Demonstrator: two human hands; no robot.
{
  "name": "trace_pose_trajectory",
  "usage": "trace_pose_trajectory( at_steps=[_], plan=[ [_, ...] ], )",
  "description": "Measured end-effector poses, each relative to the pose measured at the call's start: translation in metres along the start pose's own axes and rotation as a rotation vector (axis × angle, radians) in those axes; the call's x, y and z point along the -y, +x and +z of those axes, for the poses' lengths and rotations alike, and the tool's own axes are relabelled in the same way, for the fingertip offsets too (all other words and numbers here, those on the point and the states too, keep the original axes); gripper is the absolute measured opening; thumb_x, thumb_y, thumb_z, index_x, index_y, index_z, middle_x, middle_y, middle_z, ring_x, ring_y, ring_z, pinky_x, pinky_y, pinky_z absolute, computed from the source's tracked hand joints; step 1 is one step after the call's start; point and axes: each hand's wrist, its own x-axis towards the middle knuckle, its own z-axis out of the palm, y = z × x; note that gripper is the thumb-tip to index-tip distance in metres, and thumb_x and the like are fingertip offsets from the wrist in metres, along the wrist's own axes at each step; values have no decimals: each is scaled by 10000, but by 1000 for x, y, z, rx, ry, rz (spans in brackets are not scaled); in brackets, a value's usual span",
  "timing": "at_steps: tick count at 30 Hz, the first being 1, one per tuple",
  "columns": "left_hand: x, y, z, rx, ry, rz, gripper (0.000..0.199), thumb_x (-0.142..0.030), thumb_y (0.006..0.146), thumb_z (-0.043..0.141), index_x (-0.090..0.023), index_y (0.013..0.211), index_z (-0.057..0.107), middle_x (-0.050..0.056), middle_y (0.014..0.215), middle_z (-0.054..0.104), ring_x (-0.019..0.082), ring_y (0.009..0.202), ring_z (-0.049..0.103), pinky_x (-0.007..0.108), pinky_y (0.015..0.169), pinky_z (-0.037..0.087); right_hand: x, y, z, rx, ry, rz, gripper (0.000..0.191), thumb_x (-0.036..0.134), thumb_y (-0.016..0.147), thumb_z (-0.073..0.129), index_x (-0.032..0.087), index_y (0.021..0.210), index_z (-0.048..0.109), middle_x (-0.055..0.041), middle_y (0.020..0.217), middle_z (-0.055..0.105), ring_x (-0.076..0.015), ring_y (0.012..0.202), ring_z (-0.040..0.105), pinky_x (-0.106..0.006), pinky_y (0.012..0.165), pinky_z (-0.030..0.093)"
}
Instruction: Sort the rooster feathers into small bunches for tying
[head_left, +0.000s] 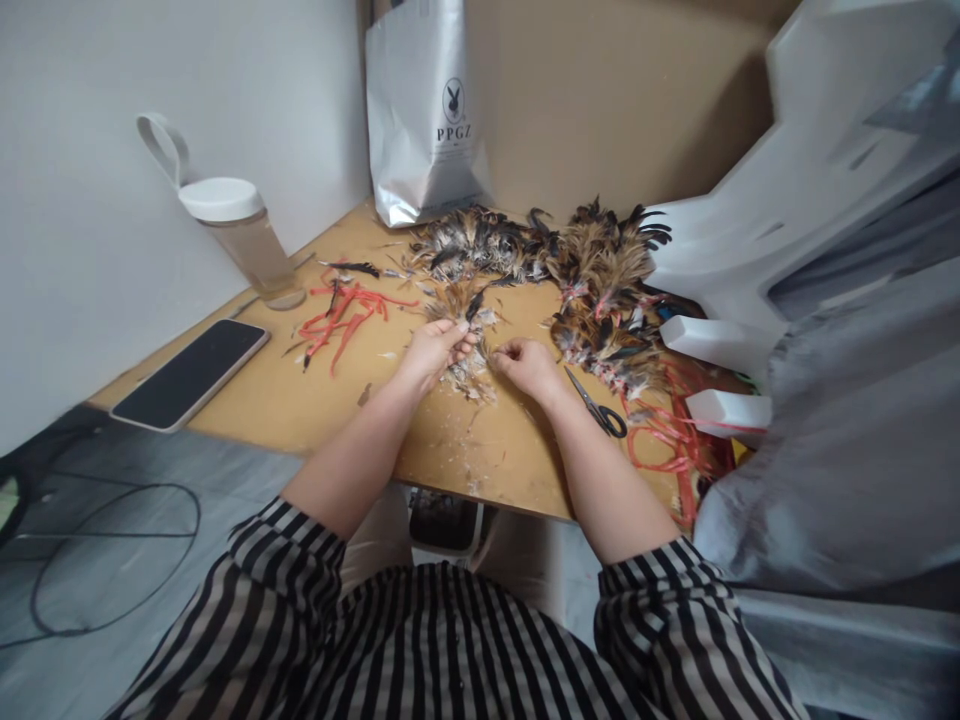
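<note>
The left hand (444, 352) has a closed grip on a dark-tipped brown feather (474, 305) mid-worktop (360, 400); the right hand's (526, 366) fingers pinch together, contents unclear.

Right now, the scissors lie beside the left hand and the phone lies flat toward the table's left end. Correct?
Not quite: the head view shows the scissors beside the right hand. The phone does lie flat toward the table's left end.

The left grip (439, 352) pinches feathers (454, 302); scissors (598, 407) (black-handled) lie beside the right forearm (604, 465).
</note>
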Motion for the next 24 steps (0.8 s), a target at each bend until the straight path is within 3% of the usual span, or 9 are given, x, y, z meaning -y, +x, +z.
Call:
trace_pose_trajectory(
  at_steps=[4,9,11,14,18,21,24],
  plan=[
    [0,-1,1,6,-6,2,151,-211,705,651,-81,681,579,25,596,598,31,448,487,135,421,356,7,-5,2,27,-106,-37,260,391,727,519,181,775,663,-40,730,654,-149,661,552,-235,593,357],
    [0,-1,2,8,1,-5,131,-199,723,632,-84,685,580,20,579,594,29,434,478,134,409,348,8,-5,1,-41,-178,-5,156,256,710,532,172,702,663,-89,747,664,-181,714,576,-254,620,365],
    [0,0,2,7,3,-6,134,-198,725,630,-84,676,578,22,578,596,29,435,480,133,409,349,4,-2,-1,-49,-13,44,154,276,698,552,160,643,635,-66,654,637,-157,624,554,-242,565,356],
    [1,0,2,11,15,-16,151,-210,713,647,-84,666,578,31,594,606,31,445,489,131,414,358,-1,2,-5,17,472,129,207,353,663,599,157,601,571,-17,581,590,-93,465,453,-214,454,311],
    [1,-1,2,26,39,-43,170,-232,704,661,-82,668,587,52,620,626,38,468,512,132,433,377,2,3,-8,130,1050,154,285,365,560,704,165,602,505,21,581,564,-51,415,383,-185,396,273],
    [2,-4,3,65,70,-82,170,-232,704,660,-75,679,598,67,635,638,50,484,532,141,445,390,8,1,-6,145,1218,144,337,339,513,750,171,593,469,58,504,489,-43,409,365,-171,389,256],
    [3,-6,5,122,96,-99,168,-229,698,662,-68,693,617,82,654,646,67,506,555,155,466,410,12,0,-3,107,1239,141,353,343,505,757,174,596,461,76,461,438,-41,400,351,-167,387,247]
  ],
)
